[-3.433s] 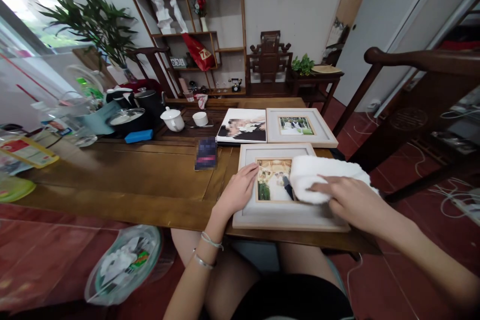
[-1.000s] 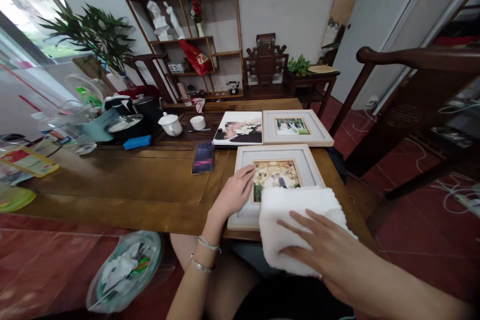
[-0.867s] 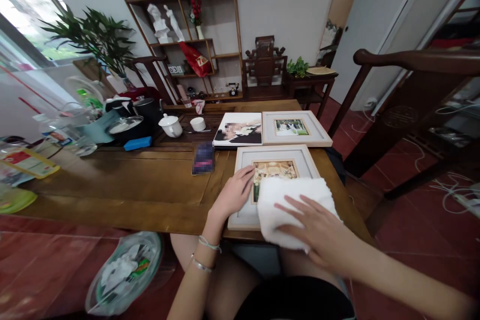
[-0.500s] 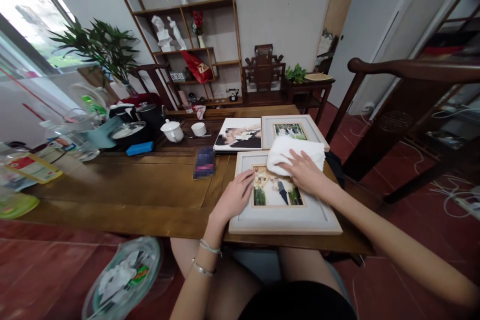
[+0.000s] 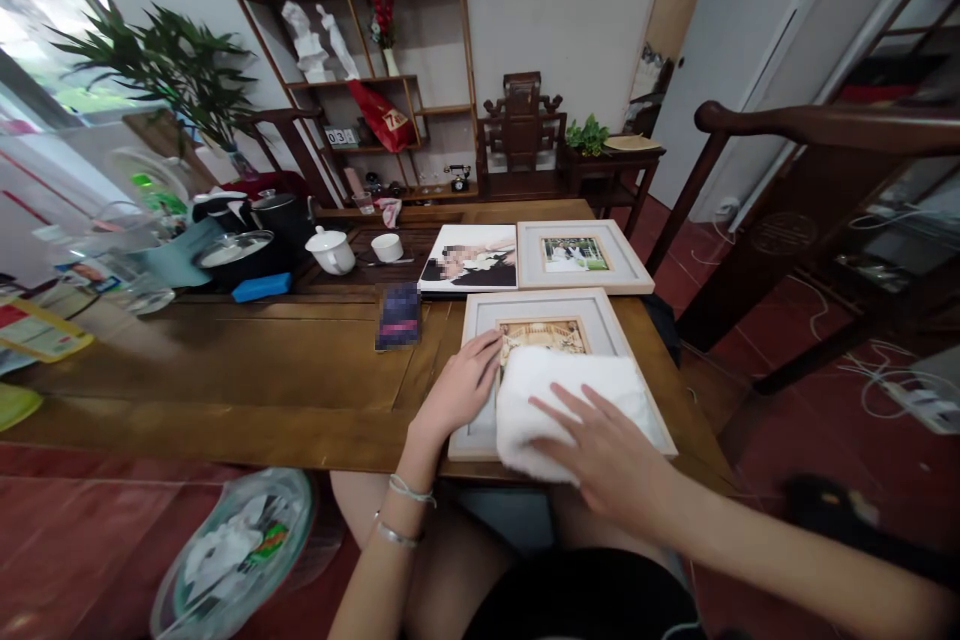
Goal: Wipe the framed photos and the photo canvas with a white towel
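Note:
A picture frame [image 5: 532, 304] with a pale wooden rim and grey mat lies flat near the table's front edge. My left hand [image 5: 461, 382] rests on its left side, fingers stretched flat and touching the edge of the photo. Over the lower right part of the frame is a folded white towel [image 5: 525, 398], covering most of the photo. My right hand [image 5: 592, 435] presses on this towel with its fingers spread, holding it against the frame. Behind lie a second framed photo [image 5: 585, 238] and a flat photo panel [image 5: 472, 258], side by side.
The wooden table [image 5: 300, 360] carries a pixelated dark item [image 5: 398, 315], a blue block [image 5: 262, 287], a white lidded pot [image 5: 331, 250] and a white cup [image 5: 387, 247]. A lined waste bin [image 5: 292, 520] stands below at left. A wooden chair [image 5: 757, 230] is at right.
My right hand has swept the towel from the frame's upper right down to its lower part. The rear framed photo is now uncovered. My left hand stays on the frame's left side.

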Demonstrator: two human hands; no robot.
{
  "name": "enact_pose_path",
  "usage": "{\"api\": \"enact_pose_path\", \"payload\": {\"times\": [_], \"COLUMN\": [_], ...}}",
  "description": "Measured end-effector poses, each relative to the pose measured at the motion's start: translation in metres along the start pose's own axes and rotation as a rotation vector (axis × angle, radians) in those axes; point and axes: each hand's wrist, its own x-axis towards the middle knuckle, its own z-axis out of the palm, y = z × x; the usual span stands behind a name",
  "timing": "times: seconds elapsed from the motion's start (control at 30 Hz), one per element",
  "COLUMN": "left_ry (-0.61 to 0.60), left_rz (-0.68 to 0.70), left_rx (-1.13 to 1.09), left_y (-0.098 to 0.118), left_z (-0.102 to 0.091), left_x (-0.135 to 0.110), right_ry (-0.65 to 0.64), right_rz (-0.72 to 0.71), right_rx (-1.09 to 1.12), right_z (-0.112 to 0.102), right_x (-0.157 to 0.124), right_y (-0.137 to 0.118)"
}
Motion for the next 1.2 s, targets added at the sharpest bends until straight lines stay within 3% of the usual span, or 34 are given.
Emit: {"api": "enact_pose_path", "payload": {"times": [0.2, 0.3, 0.4, 0.5, 0.6, 0.67, 0.77, 0.9, 1.0, 1.1, 1.2], "left_ry": [0.009, 0.007, 0.014, 0.01, 0.004, 0.001, -0.001, 0.018, 0.022, 0.024, 0.011], "left_rz": [0.007, 0.011, 0.013, 0.011, 0.003, 0.004, 0.014, 0.021, 0.014, 0.008, 0.017], "left_rx": [0.005, 0.006, 0.006, 0.005, 0.0, -0.001, 0.0, -0.005, -0.012, -0.034, -0.077], "left_y": [0.0, 0.0, 0.0, 0.0, 0.0, 0.001, 0.001, 0.0, -0.001, -0.001, -0.002], "left_z": [0.0, -0.001, -0.001, 0.0, -0.001, -0.002, -0.002, -0.001, 0.0, 0.0, -0.002], "left_x": [0.0, 0.0, 0.0, 0.0, 0.0, -0.001, -0.001, -0.001, 0.0, 0.0, 0.0], "right_ry": [0.096, 0.109, 0.007, -0.141, -0.145, -0.106, -0.077, -0.054, 0.037, 0.001, -0.112], "right_rz": [0.184, 0.217, 0.187, 0.125, -0.022, -0.065, -0.03, 0.21, 0.29, 0.277, 0.184], "right_rx": [-0.176, -0.223, -0.187, -0.081, -0.012, 0.014, 0.025, -0.109, -0.245, -0.263, -0.195], "right_z": [0.0, -0.004, -0.009, -0.012, -0.009, -0.007, -0.005, -0.006, -0.007, -0.009, -0.01], "right_x": [0.058, 0.076, 0.07, 0.04, 0.006, -0.005, 0.003, 0.043, 0.07, 0.079, 0.071], "right_y": [0.084, 0.099, 0.075, 0.028, -0.017, -0.03, -0.016, 0.043, 0.073, 0.059, 0.012]}}
